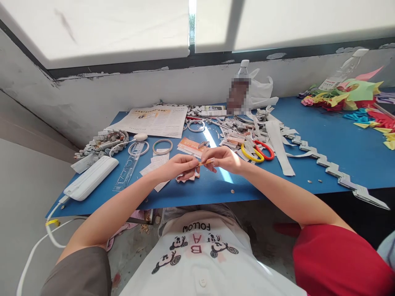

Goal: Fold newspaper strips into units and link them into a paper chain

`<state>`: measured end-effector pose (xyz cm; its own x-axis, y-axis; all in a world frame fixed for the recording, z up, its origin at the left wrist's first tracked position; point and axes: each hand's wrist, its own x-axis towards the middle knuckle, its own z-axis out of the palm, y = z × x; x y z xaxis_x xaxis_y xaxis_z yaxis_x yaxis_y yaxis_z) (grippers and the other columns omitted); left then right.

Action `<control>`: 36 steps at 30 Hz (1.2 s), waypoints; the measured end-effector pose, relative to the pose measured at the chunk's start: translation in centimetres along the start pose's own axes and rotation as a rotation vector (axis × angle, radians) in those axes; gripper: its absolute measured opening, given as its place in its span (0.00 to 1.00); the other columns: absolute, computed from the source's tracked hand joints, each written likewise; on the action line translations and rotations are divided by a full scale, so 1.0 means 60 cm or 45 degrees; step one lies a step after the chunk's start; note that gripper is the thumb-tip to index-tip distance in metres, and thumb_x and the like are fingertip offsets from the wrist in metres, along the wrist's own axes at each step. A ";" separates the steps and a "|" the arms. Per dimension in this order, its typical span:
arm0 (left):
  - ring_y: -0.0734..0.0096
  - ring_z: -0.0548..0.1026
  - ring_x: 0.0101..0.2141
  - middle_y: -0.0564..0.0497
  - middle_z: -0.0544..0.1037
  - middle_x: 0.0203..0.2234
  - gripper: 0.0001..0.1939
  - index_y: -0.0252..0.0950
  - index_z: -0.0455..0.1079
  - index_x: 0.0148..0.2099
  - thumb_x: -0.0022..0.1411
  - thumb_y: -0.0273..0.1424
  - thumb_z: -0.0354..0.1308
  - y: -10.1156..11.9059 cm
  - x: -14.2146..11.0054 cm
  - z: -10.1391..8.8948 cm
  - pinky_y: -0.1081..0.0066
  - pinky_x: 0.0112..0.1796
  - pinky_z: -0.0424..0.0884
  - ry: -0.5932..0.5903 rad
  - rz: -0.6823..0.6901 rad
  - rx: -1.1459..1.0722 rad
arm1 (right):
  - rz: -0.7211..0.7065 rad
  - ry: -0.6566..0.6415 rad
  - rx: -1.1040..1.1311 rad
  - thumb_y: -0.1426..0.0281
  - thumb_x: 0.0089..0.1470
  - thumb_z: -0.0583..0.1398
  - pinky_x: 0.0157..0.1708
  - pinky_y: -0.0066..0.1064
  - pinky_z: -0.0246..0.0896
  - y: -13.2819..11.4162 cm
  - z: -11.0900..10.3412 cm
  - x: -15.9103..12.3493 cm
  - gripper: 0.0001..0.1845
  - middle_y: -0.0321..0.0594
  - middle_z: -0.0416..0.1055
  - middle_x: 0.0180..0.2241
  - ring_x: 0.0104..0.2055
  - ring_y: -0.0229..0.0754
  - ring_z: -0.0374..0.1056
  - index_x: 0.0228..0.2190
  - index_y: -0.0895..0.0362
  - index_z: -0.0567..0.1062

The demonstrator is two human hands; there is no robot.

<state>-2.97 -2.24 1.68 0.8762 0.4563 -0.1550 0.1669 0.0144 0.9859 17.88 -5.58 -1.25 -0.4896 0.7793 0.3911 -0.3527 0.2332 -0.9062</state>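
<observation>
Over the near middle of the table, a narrow orange-and-white folded paper strip [206,162] is pinched at both ends. My left hand [184,166] closes thumb and fingers on one end. The other end sits between the fingers of my right hand [222,158]. Beneath my left hand lie small folded paper pieces [194,177], partly hidden. Just behind the hands is an orange printed paper sheet [191,146]. Scissors with yellow and red handles [253,155] rest right of my right hand, their blades covered by paper.
A white power strip [91,179], a clear template ruler [129,166] and tape rolls [162,146] lie to the left. Behind is a newspaper [154,120]. A zigzag paper chain [333,169] runs along the right. A bottle [243,72] and colourful folded paper [348,96] stand farther back.
</observation>
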 end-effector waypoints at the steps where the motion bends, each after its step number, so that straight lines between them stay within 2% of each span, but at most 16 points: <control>1: 0.82 0.57 0.13 0.58 0.63 0.11 0.21 0.32 0.67 0.31 0.65 0.46 0.52 0.000 0.000 0.000 0.78 0.17 0.54 -0.001 0.004 0.031 | -0.015 -0.002 -0.015 0.64 0.48 0.68 0.18 0.24 0.61 0.000 0.000 0.000 0.10 0.38 0.70 0.26 0.23 0.32 0.64 0.31 0.59 0.81; 3: 0.82 0.59 0.13 0.56 0.66 0.11 0.22 0.32 0.68 0.30 0.64 0.47 0.52 0.000 0.001 0.001 0.77 0.18 0.57 -0.005 0.010 0.056 | -0.035 -0.014 -0.054 0.65 0.49 0.68 0.18 0.24 0.61 -0.001 -0.001 -0.001 0.10 0.38 0.69 0.27 0.23 0.31 0.64 0.29 0.59 0.81; 6: 0.82 0.59 0.12 0.56 0.66 0.10 0.23 0.32 0.69 0.29 0.63 0.48 0.53 0.001 0.001 0.002 0.77 0.19 0.61 0.006 0.018 0.061 | -0.062 -0.041 -0.072 0.66 0.51 0.67 0.19 0.24 0.62 -0.002 -0.002 -0.003 0.08 0.38 0.69 0.29 0.22 0.29 0.64 0.30 0.59 0.81; 9: 0.82 0.59 0.11 0.57 0.65 0.09 0.24 0.32 0.69 0.29 0.63 0.49 0.53 0.004 -0.001 0.004 0.77 0.18 0.61 0.039 0.027 0.083 | -0.074 -0.036 -0.087 0.67 0.50 0.67 0.19 0.24 0.62 -0.005 -0.001 -0.004 0.07 0.37 0.68 0.29 0.22 0.29 0.64 0.31 0.58 0.81; 13: 0.81 0.61 0.12 0.54 0.69 0.12 0.23 0.31 0.69 0.30 0.62 0.48 0.54 0.005 -0.002 0.007 0.79 0.15 0.56 0.122 0.035 0.165 | 0.052 0.047 -0.312 0.68 0.48 0.68 0.21 0.25 0.67 -0.012 0.005 -0.005 0.09 0.38 0.69 0.30 0.24 0.31 0.67 0.24 0.60 0.78; 18: 0.81 0.63 0.13 0.53 0.74 0.16 0.19 0.34 0.70 0.31 0.63 0.44 0.53 -0.004 0.000 0.005 0.79 0.16 0.59 0.272 0.131 0.446 | 0.156 0.241 -0.489 0.64 0.47 0.68 0.32 0.34 0.75 -0.008 0.013 -0.010 0.12 0.39 0.75 0.27 0.29 0.40 0.74 0.30 0.60 0.76; 21: 0.81 0.65 0.14 0.54 0.76 0.20 0.17 0.35 0.70 0.33 0.65 0.42 0.51 -0.007 -0.001 0.004 0.78 0.19 0.62 0.316 0.201 0.637 | 0.114 0.336 -0.615 0.63 0.45 0.69 0.32 0.35 0.75 -0.002 0.012 -0.013 0.14 0.38 0.76 0.26 0.29 0.41 0.75 0.31 0.58 0.75; 26: 0.80 0.66 0.16 0.53 0.78 0.23 0.15 0.36 0.71 0.37 0.67 0.39 0.48 -0.012 -0.003 0.003 0.77 0.22 0.63 0.364 0.317 0.859 | -0.069 0.326 -0.903 0.63 0.48 0.67 0.32 0.34 0.74 -0.004 0.011 -0.015 0.10 0.39 0.77 0.27 0.28 0.41 0.74 0.29 0.57 0.77; 28: 0.80 0.66 0.16 0.53 0.78 0.23 0.14 0.36 0.72 0.40 0.67 0.37 0.47 -0.015 -0.003 0.001 0.77 0.23 0.63 0.380 0.375 0.950 | -0.108 0.320 -0.913 0.63 0.48 0.67 0.34 0.35 0.75 -0.006 0.012 -0.015 0.10 0.39 0.77 0.28 0.29 0.41 0.75 0.30 0.57 0.77; 32: 0.78 0.68 0.18 0.52 0.79 0.23 0.14 0.37 0.72 0.43 0.68 0.37 0.47 -0.020 -0.005 -0.004 0.76 0.25 0.63 0.409 0.550 1.088 | -0.090 0.356 -0.820 0.63 0.46 0.68 0.37 0.37 0.76 -0.006 0.013 -0.015 0.16 0.40 0.78 0.32 0.33 0.43 0.77 0.37 0.56 0.77; 36: 0.75 0.71 0.21 0.51 0.79 0.24 0.14 0.38 0.73 0.43 0.68 0.38 0.48 -0.023 -0.005 -0.009 0.75 0.27 0.64 0.421 0.626 1.157 | -0.020 0.325 -0.805 0.61 0.48 0.67 0.32 0.35 0.76 -0.007 0.012 -0.017 0.12 0.39 0.78 0.26 0.28 0.43 0.76 0.32 0.57 0.78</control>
<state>-3.71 -1.91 0.42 0.7961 0.4511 0.4034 0.2224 -0.8380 0.4982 17.92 -6.89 -1.17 -0.2572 0.8679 0.4249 0.2133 0.4799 -0.8510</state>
